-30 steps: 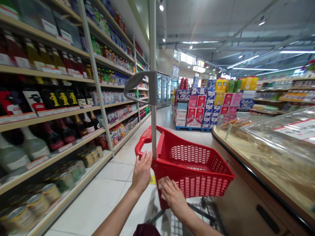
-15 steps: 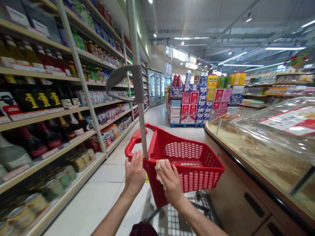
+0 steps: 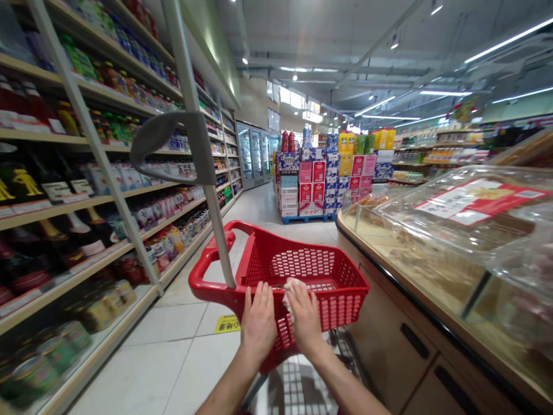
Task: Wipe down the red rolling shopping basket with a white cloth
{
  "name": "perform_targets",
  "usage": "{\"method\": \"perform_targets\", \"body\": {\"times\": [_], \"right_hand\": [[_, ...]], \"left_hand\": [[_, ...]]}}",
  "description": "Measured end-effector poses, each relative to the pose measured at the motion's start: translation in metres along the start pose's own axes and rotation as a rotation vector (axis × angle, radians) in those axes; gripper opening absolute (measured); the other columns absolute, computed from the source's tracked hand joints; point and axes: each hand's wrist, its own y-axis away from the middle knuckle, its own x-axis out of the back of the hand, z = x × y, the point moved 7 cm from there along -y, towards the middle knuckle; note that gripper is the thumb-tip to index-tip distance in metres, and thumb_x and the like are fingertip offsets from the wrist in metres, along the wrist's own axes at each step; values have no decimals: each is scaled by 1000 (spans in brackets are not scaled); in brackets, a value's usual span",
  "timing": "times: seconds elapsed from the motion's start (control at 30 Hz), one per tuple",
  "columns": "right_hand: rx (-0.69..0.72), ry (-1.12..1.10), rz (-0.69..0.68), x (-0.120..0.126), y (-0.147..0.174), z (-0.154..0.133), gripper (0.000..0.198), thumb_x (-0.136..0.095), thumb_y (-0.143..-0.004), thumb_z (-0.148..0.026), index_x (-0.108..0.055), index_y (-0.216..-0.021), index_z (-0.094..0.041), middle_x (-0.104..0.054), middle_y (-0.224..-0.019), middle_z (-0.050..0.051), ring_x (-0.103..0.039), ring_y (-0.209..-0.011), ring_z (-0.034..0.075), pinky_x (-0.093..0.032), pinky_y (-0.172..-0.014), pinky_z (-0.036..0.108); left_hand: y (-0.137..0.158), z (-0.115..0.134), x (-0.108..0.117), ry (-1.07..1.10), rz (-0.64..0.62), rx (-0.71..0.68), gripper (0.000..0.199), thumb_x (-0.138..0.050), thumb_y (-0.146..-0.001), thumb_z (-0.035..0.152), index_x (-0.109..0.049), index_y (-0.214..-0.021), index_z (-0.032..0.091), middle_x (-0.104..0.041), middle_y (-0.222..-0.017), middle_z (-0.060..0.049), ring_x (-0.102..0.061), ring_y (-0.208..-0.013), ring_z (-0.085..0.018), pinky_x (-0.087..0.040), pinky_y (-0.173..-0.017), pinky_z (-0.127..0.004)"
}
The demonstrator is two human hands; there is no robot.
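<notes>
A red plastic shopping cart (image 3: 259,253) stands before me, with a perforated basket and a looped red handle at its left. My right hand (image 3: 305,314) presses a crumpled pale cloth (image 3: 295,286) against the near rim of the basket. Beside it, my left hand (image 3: 258,323) lies against the cart's near side by the rim, fingers stretched out and holding nothing. From the handle end a grey metal pole (image 3: 221,236) rises, bearing a dark grey loop grip (image 3: 194,147). Part of the cart's near wall is hidden behind my hands.
Shelves of bottles and cans (image 3: 95,196) line the left. A glass-topped counter with clear plastic covers (image 3: 458,230) runs along the right, close to the cart. Stacked boxes (image 3: 311,190) stand on a blue pallet ahead. A yellow floor sticker (image 3: 227,324) lies left of the cart.
My left hand has moved right, from beside the handle to the basket's near side. My right hand keeps the cloth at the rim. The view has shifted, and the cart appears farther left.
</notes>
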Motion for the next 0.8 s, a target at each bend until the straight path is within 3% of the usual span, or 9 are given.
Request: {"method": "perform_targets", "body": {"times": [0.1,0.27,0.3,0.4,0.47,0.63,0.7,0.8], "right_hand": [[50,-23,-68,-1,-6,4,60,-34,-71,1,-42,-124,-27,-34,-136,-1,-25,-127,18,-21,-100,43],[-359,73,-108,10,5,80,62,-29,-68,5,-48,-120,-22,-36,-134,5,-30,-124,23,-23,-96,55],[-343,67,-108,10,6,79,61,-30,-68,5,-48,-120,-22,-36,-134,5,-29,-125,23,-23,-96,54],[-90,-4,-113,6,6,54,62,-33,-69,3,-45,-122,-27,-36,-135,1,-25,-127,17,-23,-100,46],[-34,-15,-135,7,8,55,61,-33,-71,2,-43,-122,-29,-36,-135,-1,-25,-127,15,-21,-101,45],[-445,126,-183,23,22,126,53,-30,-75,-3,-46,-121,-22,-33,-136,5,-27,-125,22,-21,-97,55],[-396,127,-182,23,25,125,52,-30,-76,-3,-46,-122,-22,-32,-137,5,-25,-126,22,-22,-97,53],[-119,80,-173,18,29,101,53,-31,-76,-3,-45,-122,-26,-33,-136,1,-21,-128,18,-21,-100,46]], "left_hand": [[2,1,0,15,5,-13,53,-37,-70,16,-44,-121,9,-43,-130,-11,-30,-124,-22,-11,-105,-45],[1,7,-7,35,10,-25,55,-37,-68,15,-43,-122,10,-41,-131,-9,-30,-124,-21,-9,-106,-44],[-1,13,-11,41,-1,-32,55,-37,-68,15,-43,-122,10,-41,-131,-9,-30,-124,-21,-11,-106,-44],[-6,35,-21,48,-57,-75,53,-35,-71,16,-42,-122,9,-41,-131,-9,-31,-124,-21,-16,-104,-43],[-7,42,-26,40,-83,-89,53,-34,-71,16,-41,-123,9,-40,-131,-9,-30,-125,-21,-16,-104,-44],[-4,43,-31,36,-83,-98,54,-34,-72,17,-38,-125,10,-37,-134,-8,-26,-126,-20,-13,-106,-42],[-3,50,-35,44,-74,-102,53,-35,-72,18,-39,-125,9,-37,-134,-9,-27,-126,-20,-15,-105,-42],[0,62,-41,42,-62,-114,54,-35,-72,17,-39,-125,8,-36,-134,-11,-26,-126,-21,-16,-105,-42]]}}
